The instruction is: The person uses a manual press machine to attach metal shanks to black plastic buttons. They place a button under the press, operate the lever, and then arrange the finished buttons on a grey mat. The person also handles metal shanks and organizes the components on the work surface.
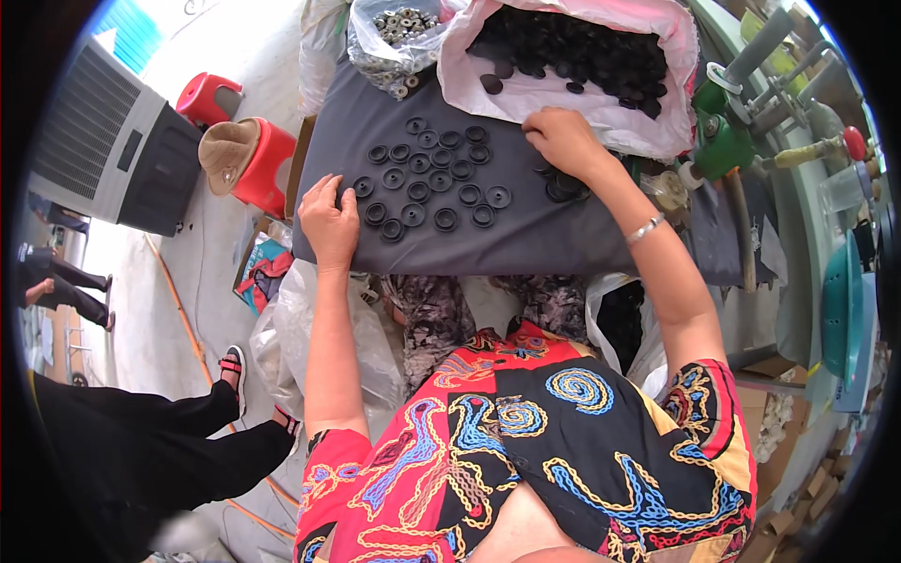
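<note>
L hand [330, 220] nr left edge of worktop [526, 246], fingers loose, thumb apart, blk round caps [440, 180] spread mid-worktop, R hand [563, 139] nr far edge by white sack [458, 83] of blk discs [563, 47], fingers bent, can't tell if gripping, cap pile [564, 187] nr right edge

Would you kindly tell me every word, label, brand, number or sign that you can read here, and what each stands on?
No text can be read in this view.
Tan brimmed hat: a small mark, too small to read.
Grey-and-white boxy air cooler: nothing legible.
Black round pieces on the dark grey cloth: no lettering can be made out.
</note>
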### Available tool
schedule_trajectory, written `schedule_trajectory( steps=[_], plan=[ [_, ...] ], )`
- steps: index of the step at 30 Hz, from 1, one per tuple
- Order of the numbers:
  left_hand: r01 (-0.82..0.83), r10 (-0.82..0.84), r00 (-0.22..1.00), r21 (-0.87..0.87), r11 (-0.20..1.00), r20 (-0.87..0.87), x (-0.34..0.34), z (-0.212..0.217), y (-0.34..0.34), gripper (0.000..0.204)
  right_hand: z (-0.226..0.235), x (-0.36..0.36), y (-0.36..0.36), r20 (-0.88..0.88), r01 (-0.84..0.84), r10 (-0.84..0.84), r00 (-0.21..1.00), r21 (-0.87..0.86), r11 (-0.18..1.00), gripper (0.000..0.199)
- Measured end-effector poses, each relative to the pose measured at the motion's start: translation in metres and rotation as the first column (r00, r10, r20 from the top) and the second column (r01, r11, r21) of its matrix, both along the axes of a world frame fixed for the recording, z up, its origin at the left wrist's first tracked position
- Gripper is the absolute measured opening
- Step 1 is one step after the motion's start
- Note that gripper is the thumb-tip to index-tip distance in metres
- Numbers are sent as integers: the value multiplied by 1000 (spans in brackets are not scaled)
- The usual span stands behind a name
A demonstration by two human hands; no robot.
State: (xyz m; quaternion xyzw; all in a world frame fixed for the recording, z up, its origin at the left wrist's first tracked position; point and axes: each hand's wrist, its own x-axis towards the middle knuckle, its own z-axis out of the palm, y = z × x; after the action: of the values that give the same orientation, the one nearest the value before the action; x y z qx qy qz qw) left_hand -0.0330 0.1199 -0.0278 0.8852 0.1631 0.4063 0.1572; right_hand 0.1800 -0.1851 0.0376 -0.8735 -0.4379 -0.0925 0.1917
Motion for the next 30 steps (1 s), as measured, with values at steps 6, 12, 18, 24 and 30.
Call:
schedule_trajectory(
  steps=[6,12,18,24,30],
  plan=[
    [3,-8,1000,181,983,27,-7,17,-12,12,5,-50,-30,147,29,1,989,-200,979,35],
    [-19,23,998,-70,997,52,0,6,-18,25,-26,-24,-55,209,182,-140,968,-197,964,33],
    [-44,44,999,-78,996,2,-8,5,-16,26,-27,-28,-50,125,191,-181,975,-72,979,28],
    [-46,45,999,-64,997,-7,-7,4,-16,26,-34,-24,-50,187,107,-107,977,8,994,24],
    [-48,49,999,-63,997,9,-8,4,-18,25,-31,-24,-51,246,43,-35,969,-25,999,23]
  ],
)
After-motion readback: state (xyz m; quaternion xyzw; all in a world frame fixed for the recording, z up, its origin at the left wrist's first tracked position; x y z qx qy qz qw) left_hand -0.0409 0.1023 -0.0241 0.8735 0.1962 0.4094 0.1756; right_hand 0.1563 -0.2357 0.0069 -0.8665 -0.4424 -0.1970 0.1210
